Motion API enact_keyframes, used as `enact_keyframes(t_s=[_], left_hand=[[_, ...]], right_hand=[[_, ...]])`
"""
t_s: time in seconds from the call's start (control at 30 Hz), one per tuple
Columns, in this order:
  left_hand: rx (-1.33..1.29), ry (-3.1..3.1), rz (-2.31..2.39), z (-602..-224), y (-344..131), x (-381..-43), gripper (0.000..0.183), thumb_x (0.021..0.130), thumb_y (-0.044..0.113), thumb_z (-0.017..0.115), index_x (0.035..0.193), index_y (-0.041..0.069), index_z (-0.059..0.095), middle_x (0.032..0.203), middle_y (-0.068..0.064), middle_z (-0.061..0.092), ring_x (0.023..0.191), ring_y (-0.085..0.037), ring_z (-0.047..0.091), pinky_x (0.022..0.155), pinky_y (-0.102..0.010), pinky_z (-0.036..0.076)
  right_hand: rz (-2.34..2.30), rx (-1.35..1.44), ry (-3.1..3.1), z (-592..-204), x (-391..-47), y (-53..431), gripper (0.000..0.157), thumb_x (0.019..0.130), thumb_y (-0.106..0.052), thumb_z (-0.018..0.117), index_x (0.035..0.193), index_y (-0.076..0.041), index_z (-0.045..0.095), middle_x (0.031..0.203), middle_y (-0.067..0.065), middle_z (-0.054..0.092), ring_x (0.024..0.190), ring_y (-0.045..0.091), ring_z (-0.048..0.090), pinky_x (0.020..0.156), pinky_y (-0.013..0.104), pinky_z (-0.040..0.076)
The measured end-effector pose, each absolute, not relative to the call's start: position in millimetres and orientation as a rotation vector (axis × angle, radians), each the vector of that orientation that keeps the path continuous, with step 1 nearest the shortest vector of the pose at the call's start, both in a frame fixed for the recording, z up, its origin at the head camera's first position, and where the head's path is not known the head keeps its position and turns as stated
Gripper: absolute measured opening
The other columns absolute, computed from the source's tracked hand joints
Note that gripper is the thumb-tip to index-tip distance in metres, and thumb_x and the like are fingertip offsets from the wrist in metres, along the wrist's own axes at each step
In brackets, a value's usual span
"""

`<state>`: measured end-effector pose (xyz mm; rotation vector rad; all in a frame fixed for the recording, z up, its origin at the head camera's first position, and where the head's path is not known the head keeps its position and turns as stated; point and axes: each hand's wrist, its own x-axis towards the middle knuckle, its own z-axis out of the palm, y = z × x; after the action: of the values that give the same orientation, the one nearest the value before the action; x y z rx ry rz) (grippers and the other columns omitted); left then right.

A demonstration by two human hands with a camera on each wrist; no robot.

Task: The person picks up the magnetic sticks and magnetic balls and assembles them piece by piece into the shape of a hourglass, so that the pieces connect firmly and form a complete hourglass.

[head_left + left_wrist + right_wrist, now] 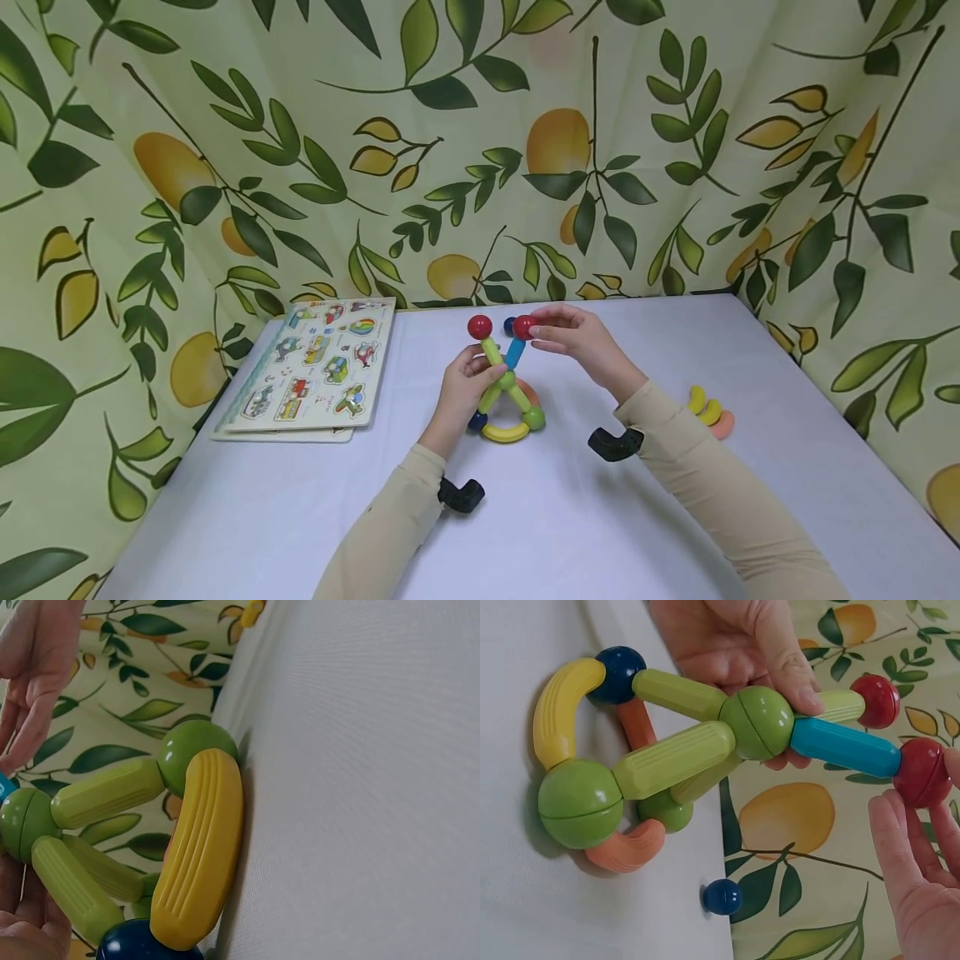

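A structure of sticks and balls stands on the table, its base a ring of a yellow curved stick [199,847], orange curved sticks [630,847] and green and dark blue balls. Lime sticks [676,757] rise from the base to a central green ball [756,722]. Above that ball, a lime stick and a blue stick [845,748] each carry a red ball. My left hand [467,390] grips the upper lime stick beside the central ball. With thumb and fingertips, my right hand [573,333] pinches the red ball [922,772] on the blue stick's end.
A loose dark blue ball [723,897] lies behind the structure. Yellow and orange curved pieces [708,412] rest at the right of the table. Stacked picture puzzle boards [311,367] lie at the left. A leaf-patterned curtain [480,150] hangs behind the table.
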<state>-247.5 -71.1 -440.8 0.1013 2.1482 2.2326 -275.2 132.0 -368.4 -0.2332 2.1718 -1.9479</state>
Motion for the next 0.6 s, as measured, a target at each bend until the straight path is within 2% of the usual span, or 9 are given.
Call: enact_keyframes(t_s=[0.23,0.33,0.47,0.6], left_hand=[[0.136,2.189,2.229,-441.8,-72.1,-247.7,0.048,0.091,0.023,0.073,0.132,0.004,0.056,0.12,-0.014,0.07,0.101,-0.012,0.067,0.093,-0.028,0.057],[0.143,2.175,2.261,-444.5,-71.5,-249.8,0.047,0.09,0.018,0.074,0.13,0.001,0.057,0.116,-0.015,0.071,0.097,-0.01,0.067,0.09,-0.026,0.058],[0.152,2.174,2.269,-445.2,-70.3,-250.0,0.046,0.091,0.017,0.073,0.13,-0.002,0.056,0.115,-0.014,0.071,0.096,-0.009,0.068,0.088,-0.025,0.058],[0.132,2.181,2.246,-443.7,-70.2,-249.2,0.047,0.091,0.019,0.073,0.131,0.001,0.057,0.117,-0.014,0.071,0.097,-0.01,0.068,0.089,-0.026,0.058]], right_hand=[[-1.89,-0.244,2.224,-371.1,-277.6,137.7,0.048,0.095,-0.026,0.068,0.135,-0.002,0.055,0.138,0.018,0.057,0.116,0.023,0.066,0.093,0.029,0.056],[-1.796,-0.213,2.328,-373.0,-281.2,156.9,0.052,0.096,-0.033,0.065,0.137,-0.004,0.053,0.14,0.017,0.057,0.125,0.029,0.061,0.101,0.035,0.052],[-1.563,-0.098,2.504,-379.6,-283.7,207.4,0.063,0.096,-0.044,0.062,0.14,-0.002,0.048,0.144,0.02,0.052,0.132,0.036,0.052,0.113,0.047,0.043],[-1.28,0.019,2.592,-391.0,-280.6,271.9,0.077,0.095,-0.058,0.057,0.141,0.003,0.045,0.143,0.027,0.05,0.13,0.042,0.051,0.113,0.058,0.038]])
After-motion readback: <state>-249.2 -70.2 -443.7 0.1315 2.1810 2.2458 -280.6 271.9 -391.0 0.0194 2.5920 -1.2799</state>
